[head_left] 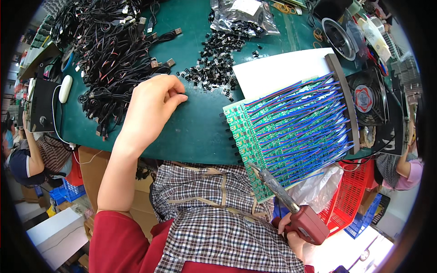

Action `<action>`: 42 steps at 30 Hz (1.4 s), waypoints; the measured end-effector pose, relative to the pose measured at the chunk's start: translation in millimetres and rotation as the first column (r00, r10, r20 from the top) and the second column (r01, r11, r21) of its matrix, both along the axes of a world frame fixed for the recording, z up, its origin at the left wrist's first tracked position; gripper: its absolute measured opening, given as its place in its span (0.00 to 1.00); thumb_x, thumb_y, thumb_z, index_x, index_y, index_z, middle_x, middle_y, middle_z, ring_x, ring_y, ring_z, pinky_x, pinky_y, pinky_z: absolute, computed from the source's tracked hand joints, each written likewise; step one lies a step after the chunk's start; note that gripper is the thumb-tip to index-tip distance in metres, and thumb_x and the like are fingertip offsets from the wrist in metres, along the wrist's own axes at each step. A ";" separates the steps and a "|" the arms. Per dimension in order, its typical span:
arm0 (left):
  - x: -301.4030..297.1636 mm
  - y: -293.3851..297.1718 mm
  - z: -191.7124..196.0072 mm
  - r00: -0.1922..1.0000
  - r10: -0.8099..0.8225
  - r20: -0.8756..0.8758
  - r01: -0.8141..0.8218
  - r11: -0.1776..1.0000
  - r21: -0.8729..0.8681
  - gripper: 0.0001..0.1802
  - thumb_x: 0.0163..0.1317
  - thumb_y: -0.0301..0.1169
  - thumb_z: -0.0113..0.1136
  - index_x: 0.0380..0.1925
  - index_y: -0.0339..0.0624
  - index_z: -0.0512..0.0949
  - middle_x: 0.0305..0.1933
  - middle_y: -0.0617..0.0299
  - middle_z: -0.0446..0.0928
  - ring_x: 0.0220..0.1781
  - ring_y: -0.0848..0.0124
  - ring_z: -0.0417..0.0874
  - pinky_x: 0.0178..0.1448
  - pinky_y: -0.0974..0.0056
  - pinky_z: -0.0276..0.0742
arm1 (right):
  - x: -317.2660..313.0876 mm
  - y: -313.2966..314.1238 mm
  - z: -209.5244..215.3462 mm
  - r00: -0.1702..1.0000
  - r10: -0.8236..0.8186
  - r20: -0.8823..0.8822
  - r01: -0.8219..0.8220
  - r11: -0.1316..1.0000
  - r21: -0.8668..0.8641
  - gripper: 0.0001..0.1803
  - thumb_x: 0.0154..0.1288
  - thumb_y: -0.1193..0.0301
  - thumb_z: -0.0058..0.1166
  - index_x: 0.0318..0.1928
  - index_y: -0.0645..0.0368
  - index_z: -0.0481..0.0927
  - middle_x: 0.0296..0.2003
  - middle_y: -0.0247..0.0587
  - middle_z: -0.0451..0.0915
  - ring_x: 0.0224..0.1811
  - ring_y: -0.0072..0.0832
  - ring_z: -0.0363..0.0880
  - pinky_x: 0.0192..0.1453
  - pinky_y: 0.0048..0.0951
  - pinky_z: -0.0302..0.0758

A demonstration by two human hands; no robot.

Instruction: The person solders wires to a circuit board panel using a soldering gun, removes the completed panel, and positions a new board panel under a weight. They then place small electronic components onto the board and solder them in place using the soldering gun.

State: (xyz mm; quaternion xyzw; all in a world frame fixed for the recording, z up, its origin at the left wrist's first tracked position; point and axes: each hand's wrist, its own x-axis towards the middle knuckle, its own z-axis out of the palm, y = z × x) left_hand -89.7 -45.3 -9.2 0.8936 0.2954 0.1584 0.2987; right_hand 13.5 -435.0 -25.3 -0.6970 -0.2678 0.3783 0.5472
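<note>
My right hand (292,237) grips a soldering gun (313,225) by its dark red handle. The gun's metal barrel slants up and left, its tip over the near left part of a green circuit board panel (248,136). Rows of blue and red wires (296,123) run across the panel. Small black parts stick out along its left edge. Over the table, my left hand (157,102) is closed, thumb and fingers curled together; anything between them is hidden or too small to name. Just beyond it lies a heap of small black components with metal legs (214,59).
Bundled black USB cables (114,54) pile up on the left of the green table (182,132). A clear bag (246,18) lies at the back. White paper (277,68) and a dark bar (343,100) adjoin the panel. To the right are a fan (366,98) and red crate (348,195).
</note>
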 end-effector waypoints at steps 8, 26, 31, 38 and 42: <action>-2.4 -4.3 5.6 0.969 0.178 0.174 -0.061 0.848 -0.527 0.03 0.51 0.20 0.58 0.28 0.33 0.75 0.25 0.62 0.76 0.28 0.78 0.77 0.34 0.73 0.74 | -6.5 -22.9 -11.0 0.895 0.204 0.397 -0.047 0.928 -0.370 0.05 0.39 0.70 0.57 0.21 0.52 0.76 0.17 0.28 0.74 0.16 0.29 0.73 0.21 0.24 0.68; 2.0 -129.1 6.8 0.938 0.283 0.198 0.063 0.425 -0.903 0.14 0.55 0.14 0.52 0.41 0.36 0.63 0.29 0.60 0.77 0.32 0.73 0.81 0.38 0.70 0.78 | -2.6 3.3 9.1 0.997 -0.072 0.006 0.072 0.995 -0.073 0.08 0.41 0.67 0.49 0.22 0.56 0.76 0.14 0.25 0.75 0.11 0.26 0.61 0.18 0.22 0.57; 6.3 -133.2 3.9 0.941 0.291 0.171 0.032 0.429 -0.903 0.16 0.55 0.14 0.50 0.43 0.37 0.62 0.28 0.62 0.75 0.31 0.74 0.80 0.38 0.71 0.76 | -1.7 6.0 11.5 0.994 -0.041 0.100 0.048 0.997 -0.066 0.12 0.41 0.66 0.53 0.26 0.61 0.76 0.14 0.31 0.75 0.12 0.23 0.66 0.18 0.22 0.60; 8.7 -131.9 3.7 0.969 0.207 0.135 0.013 0.505 -0.863 0.18 0.54 0.14 0.50 0.44 0.38 0.62 0.28 0.64 0.74 0.32 0.76 0.80 0.38 0.71 0.76 | -0.5 7.0 13.0 0.994 -0.099 -0.052 0.098 0.995 -0.013 0.15 0.42 0.63 0.57 0.25 0.63 0.74 0.15 0.33 0.76 0.15 0.23 0.73 0.19 0.20 0.66; 9.1 -132.1 1.8 0.967 0.207 0.150 0.022 0.517 -0.856 0.17 0.54 0.14 0.49 0.44 0.38 0.62 0.27 0.65 0.74 0.31 0.77 0.79 0.38 0.72 0.76 | 2.8 6.0 12.2 1.000 0.005 -0.008 -0.005 1.000 -0.022 0.20 0.45 0.58 0.60 0.26 0.64 0.74 0.15 0.34 0.76 0.16 0.23 0.74 0.21 0.20 0.68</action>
